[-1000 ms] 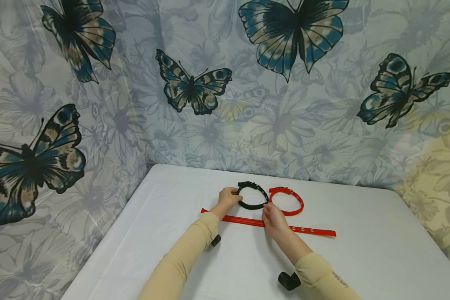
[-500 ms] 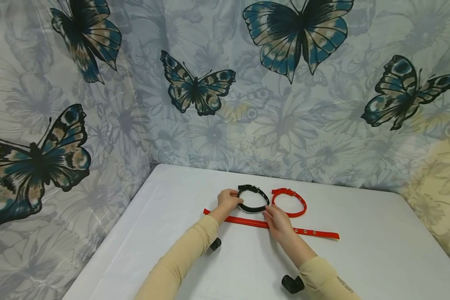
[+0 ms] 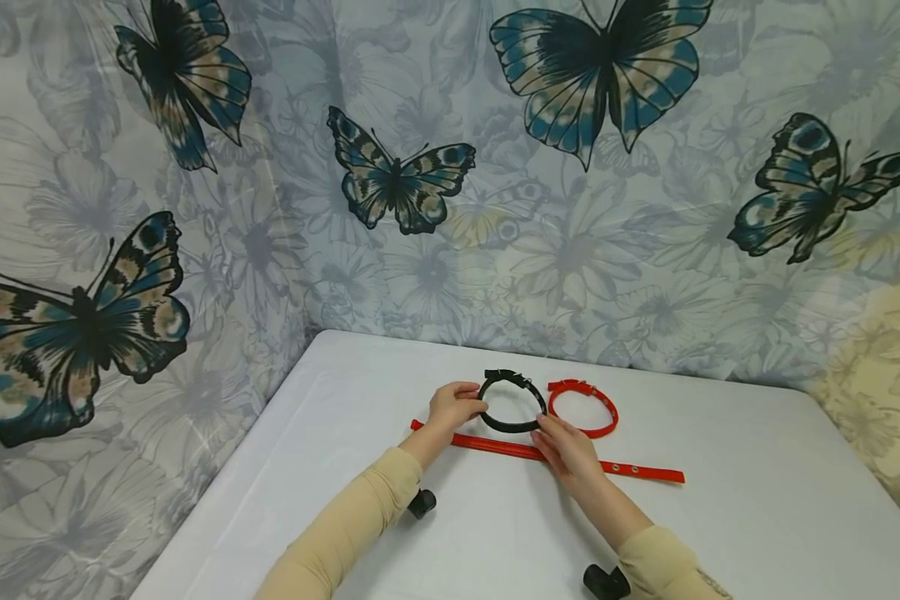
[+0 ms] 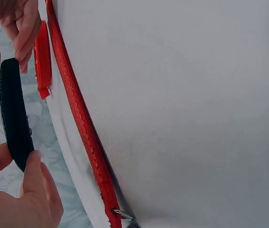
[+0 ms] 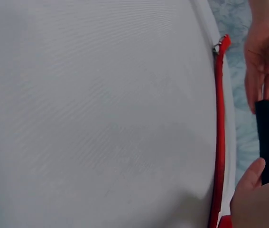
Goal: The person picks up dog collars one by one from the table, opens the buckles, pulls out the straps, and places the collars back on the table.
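A black collar (image 3: 512, 427), buckled into a ring, is held up between both hands over the far part of the table. My left hand (image 3: 453, 407) pinches its left side between thumb and fingers. At its lower right, my right hand (image 3: 572, 452) pinches the band. In the left wrist view the smooth outside of the black collar (image 4: 14, 114) faces the camera. A red collar (image 3: 613, 417), also buckled in a ring, stands just right of the black one. Nearer lies a straight, unbuckled red collar (image 3: 495, 447), partly hidden behind my right hand and left wrist.
A white cloth covers the table (image 3: 735, 500). Behind it hangs a grey-blue curtain (image 3: 570, 275) printed with flowers and butterflies. Black wrist cameras (image 3: 606, 581) show below both forearms.
The black collar has come slightly nearer with both hands still gripping it. My right hand has shifted right and hides more of the straight red collar's holes. The head view has drifted a little.
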The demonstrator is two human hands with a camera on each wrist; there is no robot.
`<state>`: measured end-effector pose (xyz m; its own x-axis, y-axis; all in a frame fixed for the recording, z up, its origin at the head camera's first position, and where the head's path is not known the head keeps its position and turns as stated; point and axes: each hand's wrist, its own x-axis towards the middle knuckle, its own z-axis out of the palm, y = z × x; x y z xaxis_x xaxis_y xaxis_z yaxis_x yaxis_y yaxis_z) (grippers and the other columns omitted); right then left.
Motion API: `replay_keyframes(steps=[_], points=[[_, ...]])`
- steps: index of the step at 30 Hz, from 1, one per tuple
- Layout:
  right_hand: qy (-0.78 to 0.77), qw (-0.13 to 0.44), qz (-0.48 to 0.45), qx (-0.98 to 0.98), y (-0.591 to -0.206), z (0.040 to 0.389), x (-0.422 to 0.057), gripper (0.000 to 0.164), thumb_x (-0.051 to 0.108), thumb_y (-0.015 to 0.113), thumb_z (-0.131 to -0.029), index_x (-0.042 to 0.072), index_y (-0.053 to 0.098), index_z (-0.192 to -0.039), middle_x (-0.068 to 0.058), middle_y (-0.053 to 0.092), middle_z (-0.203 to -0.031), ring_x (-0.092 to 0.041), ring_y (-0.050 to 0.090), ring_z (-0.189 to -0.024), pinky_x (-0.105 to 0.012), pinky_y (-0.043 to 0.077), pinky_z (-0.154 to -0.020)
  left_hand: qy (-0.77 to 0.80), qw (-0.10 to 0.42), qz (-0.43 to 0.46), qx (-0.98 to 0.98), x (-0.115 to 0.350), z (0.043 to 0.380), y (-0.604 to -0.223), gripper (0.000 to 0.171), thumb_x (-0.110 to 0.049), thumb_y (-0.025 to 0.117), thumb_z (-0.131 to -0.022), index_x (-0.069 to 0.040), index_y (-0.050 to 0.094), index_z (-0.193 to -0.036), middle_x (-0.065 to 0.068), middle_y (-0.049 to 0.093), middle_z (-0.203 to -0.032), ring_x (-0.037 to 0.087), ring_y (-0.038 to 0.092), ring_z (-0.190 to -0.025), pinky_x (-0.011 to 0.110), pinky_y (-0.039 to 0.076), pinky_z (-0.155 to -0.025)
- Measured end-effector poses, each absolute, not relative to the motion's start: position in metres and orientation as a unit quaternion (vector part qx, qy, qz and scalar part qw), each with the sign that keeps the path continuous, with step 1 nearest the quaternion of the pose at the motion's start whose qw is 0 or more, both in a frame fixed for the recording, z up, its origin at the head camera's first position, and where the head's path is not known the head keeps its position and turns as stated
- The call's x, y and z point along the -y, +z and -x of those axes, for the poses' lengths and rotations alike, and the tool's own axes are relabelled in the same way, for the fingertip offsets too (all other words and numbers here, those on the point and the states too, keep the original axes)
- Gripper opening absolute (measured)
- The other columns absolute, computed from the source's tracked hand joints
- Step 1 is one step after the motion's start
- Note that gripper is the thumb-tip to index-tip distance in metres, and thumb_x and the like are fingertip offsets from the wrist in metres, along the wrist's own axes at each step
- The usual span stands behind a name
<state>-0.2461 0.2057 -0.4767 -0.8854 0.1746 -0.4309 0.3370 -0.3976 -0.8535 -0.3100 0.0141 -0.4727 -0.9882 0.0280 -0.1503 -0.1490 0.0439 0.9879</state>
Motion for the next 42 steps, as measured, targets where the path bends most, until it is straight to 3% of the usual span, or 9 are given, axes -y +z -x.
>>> replay_keyframes(steps=[3,10,20,30,36,42], points=[[-0.801,0.061,-0.218,-0.555,-0.478,0.241,-0.21,0.06,0.015,0.065,-0.095,-0.003,0.038,-0.145,0.002,0.067,-0.095,-0.007,0.067,-0.082,-0.023,0.053,-0.082,0.697,0.073,0.034,-0.712,-0.01,0.301,-0.471,0.042,0.004,0.076,-0.076,0.001,0.066,-0.117,0.01,0.066,-0.103,0.016,0.065,-0.086,0.029,0.057,-0.076],[-0.796,0.075,-0.191,-0.57,-0.476,0.227,-0.216,0.055,0.008,0.062,-0.096,-0.004,0.04,-0.145,-0.007,0.066,-0.114,-0.008,0.067,-0.088,-0.026,0.053,-0.084,0.729,0.102,0.019,-0.677,-0.005,0.285,-0.475,0.041,0.005,0.073,-0.08,0.007,0.063,-0.119,0.018,0.065,-0.108,0.014,0.066,-0.084,0.028,0.055,-0.081],[-0.771,0.083,-0.173,-0.607,-0.477,0.209,-0.218,0.053,0.004,0.066,-0.092,-0.009,0.042,-0.138,-0.008,0.068,-0.104,-0.014,0.067,-0.088,-0.031,0.054,-0.085,0.75,0.175,0.007,-0.638,0.01,0.268,-0.48,0.045,0.012,0.072,-0.079,0.005,0.06,-0.122,0.02,0.062,-0.114,0.016,0.066,-0.084,0.032,0.056,-0.079],[-0.737,0.102,-0.157,-0.649,-0.48,0.187,-0.221,0.042,0.0,0.069,-0.087,-0.01,0.052,-0.124,-0.009,0.068,-0.098,-0.016,0.066,-0.088,-0.029,0.056,-0.081,0.717,0.214,-0.037,-0.662,0.022,0.245,-0.48,0.041,0.012,0.074,-0.076,0.004,0.061,-0.115,0.012,0.065,-0.101,0.017,0.065,-0.086,0.033,0.056,-0.08],[-0.714,0.128,-0.135,-0.675,-0.48,0.175,-0.223,0.044,0.001,0.071,-0.085,-0.01,0.052,-0.123,-0.01,0.066,-0.099,-0.018,0.064,-0.091,-0.032,0.055,-0.083,0.689,0.216,-0.07,-0.688,0.028,0.23,-0.479,0.038,0.008,0.077,-0.075,0.001,0.063,-0.11,0.01,0.067,-0.098,0.016,0.064,-0.087,0.03,0.056,-0.077],[-0.683,0.145,-0.109,-0.707,-0.482,0.166,-0.224,0.039,0.002,0.073,-0.083,-0.008,0.054,-0.115,-0.01,0.066,-0.098,-0.018,0.063,-0.09,-0.032,0.056,-0.082,0.643,0.185,-0.135,-0.731,0.034,0.22,-0.482,0.035,0.004,0.08,-0.073,0.0,0.064,-0.104,0.011,0.068,-0.099,0.016,0.065,-0.087,0.026,0.053,-0.076]])
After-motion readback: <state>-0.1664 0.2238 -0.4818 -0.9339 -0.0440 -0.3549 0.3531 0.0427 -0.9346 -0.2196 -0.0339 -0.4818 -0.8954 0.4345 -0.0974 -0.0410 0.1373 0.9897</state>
